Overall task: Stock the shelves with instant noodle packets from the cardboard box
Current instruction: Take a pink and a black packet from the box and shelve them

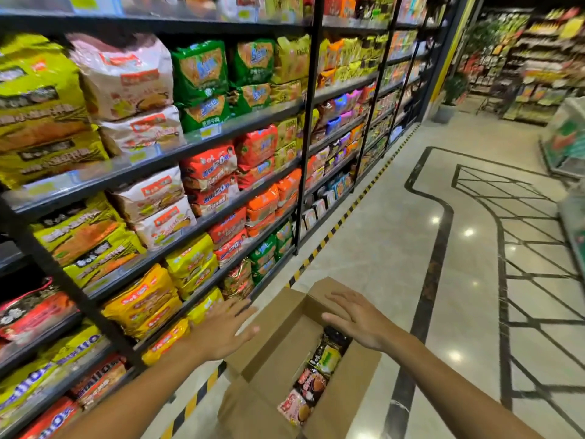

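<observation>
Packets (311, 380) lie below both hands' straight fingers (340, 301).

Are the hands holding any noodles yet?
No, nothing is held. The left hand and right hand hover with straight fingers above the open brown cardboard box; the colourful noodle packets lie inside it.

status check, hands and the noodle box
Left hand and right hand open, empty, over the cardboard box. Noodle packets inside. Flaps open, nothing blocking.
</observation>
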`<action>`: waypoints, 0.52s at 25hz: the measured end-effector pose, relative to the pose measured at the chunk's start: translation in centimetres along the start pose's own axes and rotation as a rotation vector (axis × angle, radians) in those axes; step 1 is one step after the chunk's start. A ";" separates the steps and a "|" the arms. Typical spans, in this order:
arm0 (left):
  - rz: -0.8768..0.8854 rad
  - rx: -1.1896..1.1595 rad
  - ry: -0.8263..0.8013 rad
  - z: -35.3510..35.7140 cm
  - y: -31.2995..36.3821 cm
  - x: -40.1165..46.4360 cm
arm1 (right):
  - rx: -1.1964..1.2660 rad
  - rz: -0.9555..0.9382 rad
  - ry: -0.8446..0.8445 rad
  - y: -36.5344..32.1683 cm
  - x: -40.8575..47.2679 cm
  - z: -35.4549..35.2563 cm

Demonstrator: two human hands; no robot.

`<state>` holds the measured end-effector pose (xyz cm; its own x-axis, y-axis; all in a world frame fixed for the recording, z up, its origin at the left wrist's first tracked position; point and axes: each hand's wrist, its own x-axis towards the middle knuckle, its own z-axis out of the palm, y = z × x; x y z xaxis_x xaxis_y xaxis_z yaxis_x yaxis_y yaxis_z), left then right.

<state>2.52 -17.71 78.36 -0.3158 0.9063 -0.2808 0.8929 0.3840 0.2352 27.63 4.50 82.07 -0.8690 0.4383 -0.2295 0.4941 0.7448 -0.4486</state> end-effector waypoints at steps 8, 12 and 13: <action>-0.047 -0.097 -0.053 0.4 -4.5 11.2 | -0.033 -0.029 -0.114 3.9 12.0 -1.4; -0.068 -0.157 -0.041 1.6 -7.1 14.1 | -0.036 -0.075 -0.214 6.3 18.5 -0.4; -0.096 -0.177 -0.037 2.1 -7.9 14.7 | -0.025 -0.085 -0.237 7.0 20.5 0.0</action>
<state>-8.46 -7.82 70.44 -0.3822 0.8580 -0.3430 0.7879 0.4966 0.3642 13.31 18.70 74.25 -0.8878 0.2458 -0.3891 0.4170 0.7873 -0.4542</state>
